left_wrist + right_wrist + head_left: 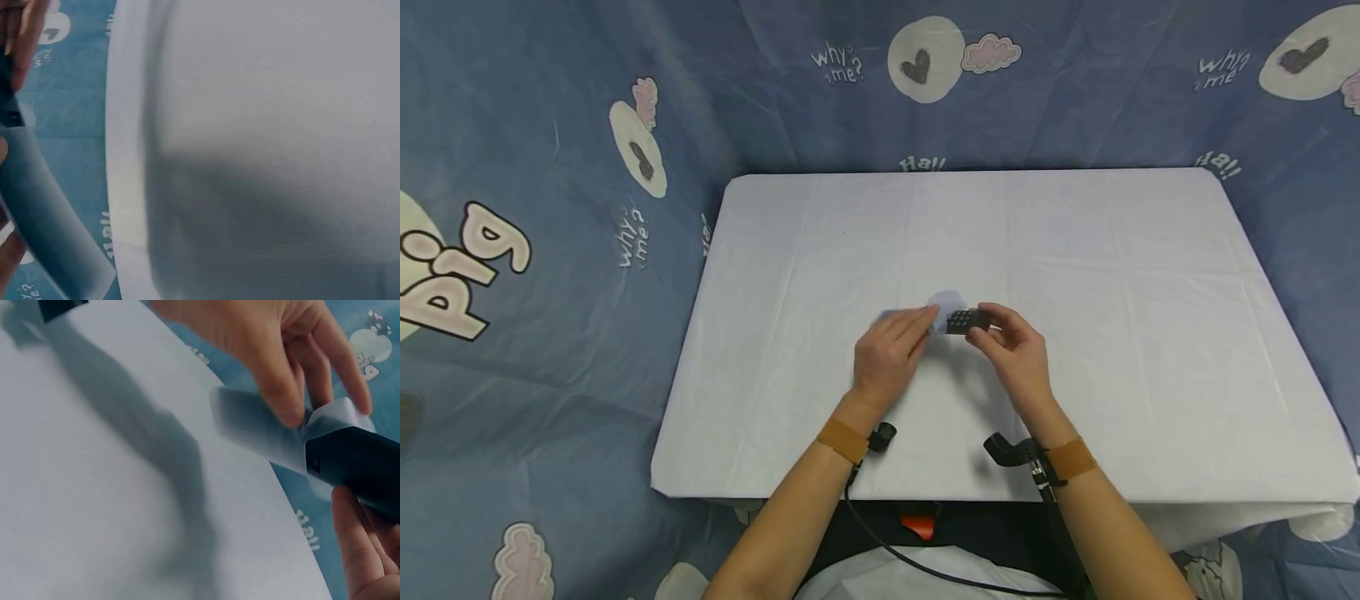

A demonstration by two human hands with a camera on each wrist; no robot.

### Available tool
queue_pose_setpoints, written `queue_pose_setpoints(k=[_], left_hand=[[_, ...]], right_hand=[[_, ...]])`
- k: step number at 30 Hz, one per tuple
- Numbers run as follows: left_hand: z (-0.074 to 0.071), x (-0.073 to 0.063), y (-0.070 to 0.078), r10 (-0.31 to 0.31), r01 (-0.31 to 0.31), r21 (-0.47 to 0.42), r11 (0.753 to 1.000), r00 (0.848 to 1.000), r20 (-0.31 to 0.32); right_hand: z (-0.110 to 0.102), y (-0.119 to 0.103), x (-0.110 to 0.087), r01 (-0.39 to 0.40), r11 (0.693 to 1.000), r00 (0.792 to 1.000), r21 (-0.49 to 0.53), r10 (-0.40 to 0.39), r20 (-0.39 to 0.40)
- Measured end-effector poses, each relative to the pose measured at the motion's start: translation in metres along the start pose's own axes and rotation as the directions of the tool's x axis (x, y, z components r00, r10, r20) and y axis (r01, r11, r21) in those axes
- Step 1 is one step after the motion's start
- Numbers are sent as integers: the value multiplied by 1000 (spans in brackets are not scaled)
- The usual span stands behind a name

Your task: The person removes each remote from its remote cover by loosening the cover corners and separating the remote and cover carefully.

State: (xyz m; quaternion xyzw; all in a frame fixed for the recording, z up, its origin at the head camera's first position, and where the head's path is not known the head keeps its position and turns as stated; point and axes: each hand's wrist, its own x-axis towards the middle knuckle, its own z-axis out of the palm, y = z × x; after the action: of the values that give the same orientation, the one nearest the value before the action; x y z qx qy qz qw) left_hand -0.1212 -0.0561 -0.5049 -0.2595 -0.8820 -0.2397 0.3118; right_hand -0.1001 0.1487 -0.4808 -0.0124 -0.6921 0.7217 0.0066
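Note:
A black remote control (pixel 964 322) with rows of small buttons is held above the white table. My right hand (pixel 1017 343) grips its right end between thumb and fingers. At its other end is a translucent, bluish plastic sleeve (pixel 947 300), which my left hand (pixel 889 350) pinches. The right wrist view shows the remote's end (pixel 356 464) at the mouth of the sleeve (pixel 250 428); how far it sits inside, I cannot tell. The left wrist view shows the sleeve (pixel 53 215) curving downward, with only fingertips of the left hand visible at the edge.
The white-covered table (pixel 820 242) lies under both hands, with their shadows on it. A blue printed cloth (pixel 1045 92) hangs behind and to the sides. Wrist cameras are strapped on both wrists, and a black cable (pixel 910 565) runs across the lap.

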Motion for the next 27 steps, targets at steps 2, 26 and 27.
queue_pose_setpoints(k=[2, 26, 27], left_hand=[[-4, 2, 1, -30, 31, -39, 999, 999, 33], [-25, 41, 36, -284, 414, -290, 863, 871, 400], [-25, 44, 40, -296, 424, -268, 865, 863, 410]], right_hand=[[-3, 2, 0, 5, 1000, 1000, 3, -5, 4], [-15, 5, -1, 46, 997, 993, 69, -53, 106], [-14, 6, -1, 42, 997, 993, 67, -49, 107]])
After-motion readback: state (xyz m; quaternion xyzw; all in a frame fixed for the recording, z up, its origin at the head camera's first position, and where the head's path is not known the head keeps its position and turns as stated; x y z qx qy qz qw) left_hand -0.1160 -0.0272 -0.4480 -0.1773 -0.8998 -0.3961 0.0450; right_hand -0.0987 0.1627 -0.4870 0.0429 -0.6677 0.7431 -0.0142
